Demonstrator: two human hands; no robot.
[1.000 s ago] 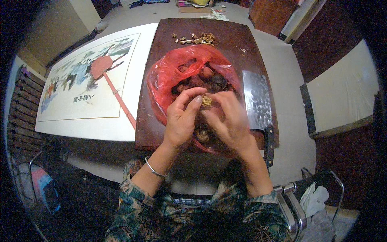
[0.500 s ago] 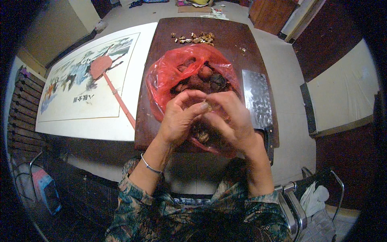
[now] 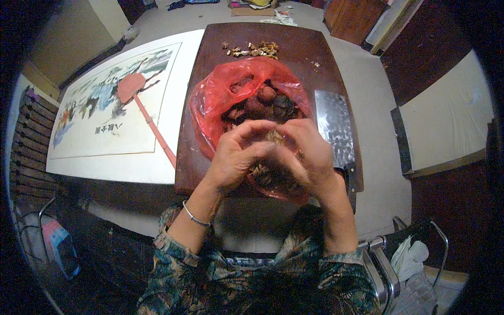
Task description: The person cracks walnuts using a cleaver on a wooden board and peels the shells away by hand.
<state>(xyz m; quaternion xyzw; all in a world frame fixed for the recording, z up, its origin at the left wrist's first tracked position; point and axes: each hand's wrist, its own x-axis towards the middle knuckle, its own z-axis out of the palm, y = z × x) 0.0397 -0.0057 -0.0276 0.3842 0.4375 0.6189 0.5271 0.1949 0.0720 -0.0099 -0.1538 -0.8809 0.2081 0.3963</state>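
Note:
Both hands meet over the near side of a red plastic bag (image 3: 218,79) that lies open on the dark wooden table. My left hand (image 3: 236,157) has its fingers curled, with thumb and fingertips against a small pale-brown walnut piece (image 3: 274,136). Closed around the other side of that piece is my right hand (image 3: 310,155), partly blurred. Inside the bag are several round dark-brown walnuts (image 3: 266,94), some nearly black. Beneath my hands, broken light-brown shell bits (image 3: 265,176) show in the bag's near fold.
Walnut pieces (image 3: 257,51) lie in a row toward the table's far edge. A wide cleaver (image 3: 335,128) with a black handle rests at the right. On the white table to the left, a red fly swatter (image 3: 149,121) lies across a printed picture. Metal-framed chairs (image 3: 380,262) stand nearby.
My hands have drawn closer together around the walnut piece, and my fingers have shifted over it. The bag and the things on the table stay in place.

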